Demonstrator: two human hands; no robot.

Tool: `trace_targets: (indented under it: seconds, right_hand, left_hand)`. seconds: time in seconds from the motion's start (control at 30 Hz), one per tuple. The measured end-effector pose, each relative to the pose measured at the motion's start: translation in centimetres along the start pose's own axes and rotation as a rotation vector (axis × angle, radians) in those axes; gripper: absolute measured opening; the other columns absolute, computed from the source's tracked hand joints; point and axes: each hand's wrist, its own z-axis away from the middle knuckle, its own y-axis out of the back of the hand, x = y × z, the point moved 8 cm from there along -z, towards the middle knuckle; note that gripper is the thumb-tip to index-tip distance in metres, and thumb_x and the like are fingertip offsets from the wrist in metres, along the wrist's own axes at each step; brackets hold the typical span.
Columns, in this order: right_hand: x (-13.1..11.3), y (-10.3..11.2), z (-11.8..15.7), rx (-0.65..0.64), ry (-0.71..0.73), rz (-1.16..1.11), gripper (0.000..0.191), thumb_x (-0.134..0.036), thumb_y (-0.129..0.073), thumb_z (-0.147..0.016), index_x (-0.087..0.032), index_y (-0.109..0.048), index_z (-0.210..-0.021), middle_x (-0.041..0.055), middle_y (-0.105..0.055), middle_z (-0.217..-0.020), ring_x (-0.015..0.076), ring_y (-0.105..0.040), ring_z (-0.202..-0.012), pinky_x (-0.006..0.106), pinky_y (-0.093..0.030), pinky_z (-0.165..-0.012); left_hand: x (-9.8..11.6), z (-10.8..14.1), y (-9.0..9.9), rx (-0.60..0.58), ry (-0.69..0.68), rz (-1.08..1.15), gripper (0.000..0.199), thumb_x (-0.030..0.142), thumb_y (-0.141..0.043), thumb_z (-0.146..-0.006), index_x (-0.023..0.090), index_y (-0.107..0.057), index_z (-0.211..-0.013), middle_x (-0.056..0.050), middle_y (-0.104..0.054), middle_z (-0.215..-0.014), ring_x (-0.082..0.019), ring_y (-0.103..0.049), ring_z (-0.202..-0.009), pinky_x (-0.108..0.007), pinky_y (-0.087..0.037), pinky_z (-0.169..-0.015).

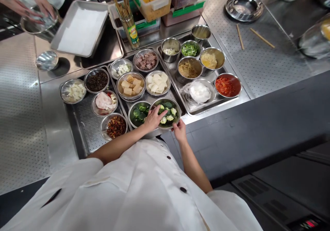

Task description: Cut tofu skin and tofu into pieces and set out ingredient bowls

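A steel bowl of broccoli florets (172,104) sits at the near edge of the middle tray, its rim overlapping a second broccoli bowl (139,113) on its left. My right hand (179,131) grips the near right rim of the first bowl between thumb and fingers. Over that bowl's left side lies my left hand (154,118), fingers stretched out and touching the florets, with nothing visibly lifted. Just behind are bowls of white slices (157,82) and pale yellow cubes (131,85).
Left, a perforated tray (90,127) carries several bowls. Right, another tray (195,109) holds seasonings, including chopped red chili (228,85). Skewers (126,12) stand in a jar behind, near stacked tubs (154,3). Another person's hands (42,9) work over a bowl at upper left.
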Motion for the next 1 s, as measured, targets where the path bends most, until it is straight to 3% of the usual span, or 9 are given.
trace_targets:
  seconds: [0.17,0.33,0.63,0.83,1.0]
  right_hand:
    - [0.1,0.5,-0.4,0.032,-0.013,-0.066,0.019,-0.035,-0.063,-0.073,-0.022,-0.057,-0.087,-0.0063,-0.056,-0.064,0.0110,-0.049,-0.047,0.025,-0.043,-0.043]
    - [0.0,0.5,-0.6,0.024,-0.005,-0.085,0.018,-0.036,-0.064,-0.075,-0.023,-0.055,-0.083,-0.0067,-0.055,-0.064,0.0107,-0.049,-0.048,0.025,-0.045,-0.044]
    - [0.0,0.0,-0.4,0.021,-0.021,-0.122,0.019,-0.035,-0.065,-0.073,-0.022,-0.057,-0.084,-0.0061,-0.057,-0.066,0.0106,-0.049,-0.047,0.025,-0.045,-0.044]
    - [0.5,0.1,-0.5,0.011,-0.037,-0.117,0.021,-0.036,-0.065,-0.073,-0.022,-0.057,-0.087,-0.0067,-0.057,-0.065,0.0110,-0.048,-0.048,0.025,-0.044,-0.044]
    - [1.2,-0.1,-0.4,0.028,-0.042,-0.152,0.021,-0.037,-0.066,-0.073,-0.023,-0.056,-0.085,-0.0070,-0.056,-0.065,0.0105,-0.048,-0.047,0.025,-0.044,-0.044]
  left_hand:
    - [0.2,-0.6,0.5,0.096,0.014,0.053,0.077,0.009,-0.060,-0.083,0.022,-0.046,-0.158,-0.023,-0.036,-0.162,-0.039,-0.044,-0.145,-0.054,-0.040,-0.111]
    - [-0.6,-0.1,0.8,0.185,0.036,0.080,0.057,0.016,-0.064,-0.081,0.013,-0.057,-0.137,-0.024,-0.051,-0.141,-0.038,-0.049,-0.136,-0.053,-0.041,-0.110]
    - [-0.9,0.4,0.7,0.176,0.047,0.050,0.045,0.020,-0.068,-0.082,0.014,-0.059,-0.126,-0.022,-0.057,-0.136,-0.037,-0.052,-0.125,-0.051,-0.042,-0.105]
    - [-0.8,0.0,0.8,0.114,0.061,0.037,0.060,0.025,-0.067,-0.088,0.018,-0.050,-0.145,-0.019,-0.058,-0.145,-0.038,-0.052,-0.127,-0.052,-0.043,-0.104]
    - [-0.5,-0.5,1.1,0.051,0.121,0.021,0.066,0.022,-0.069,-0.085,0.017,-0.051,-0.148,-0.018,-0.065,-0.134,-0.039,-0.054,-0.122,-0.053,-0.044,-0.103]
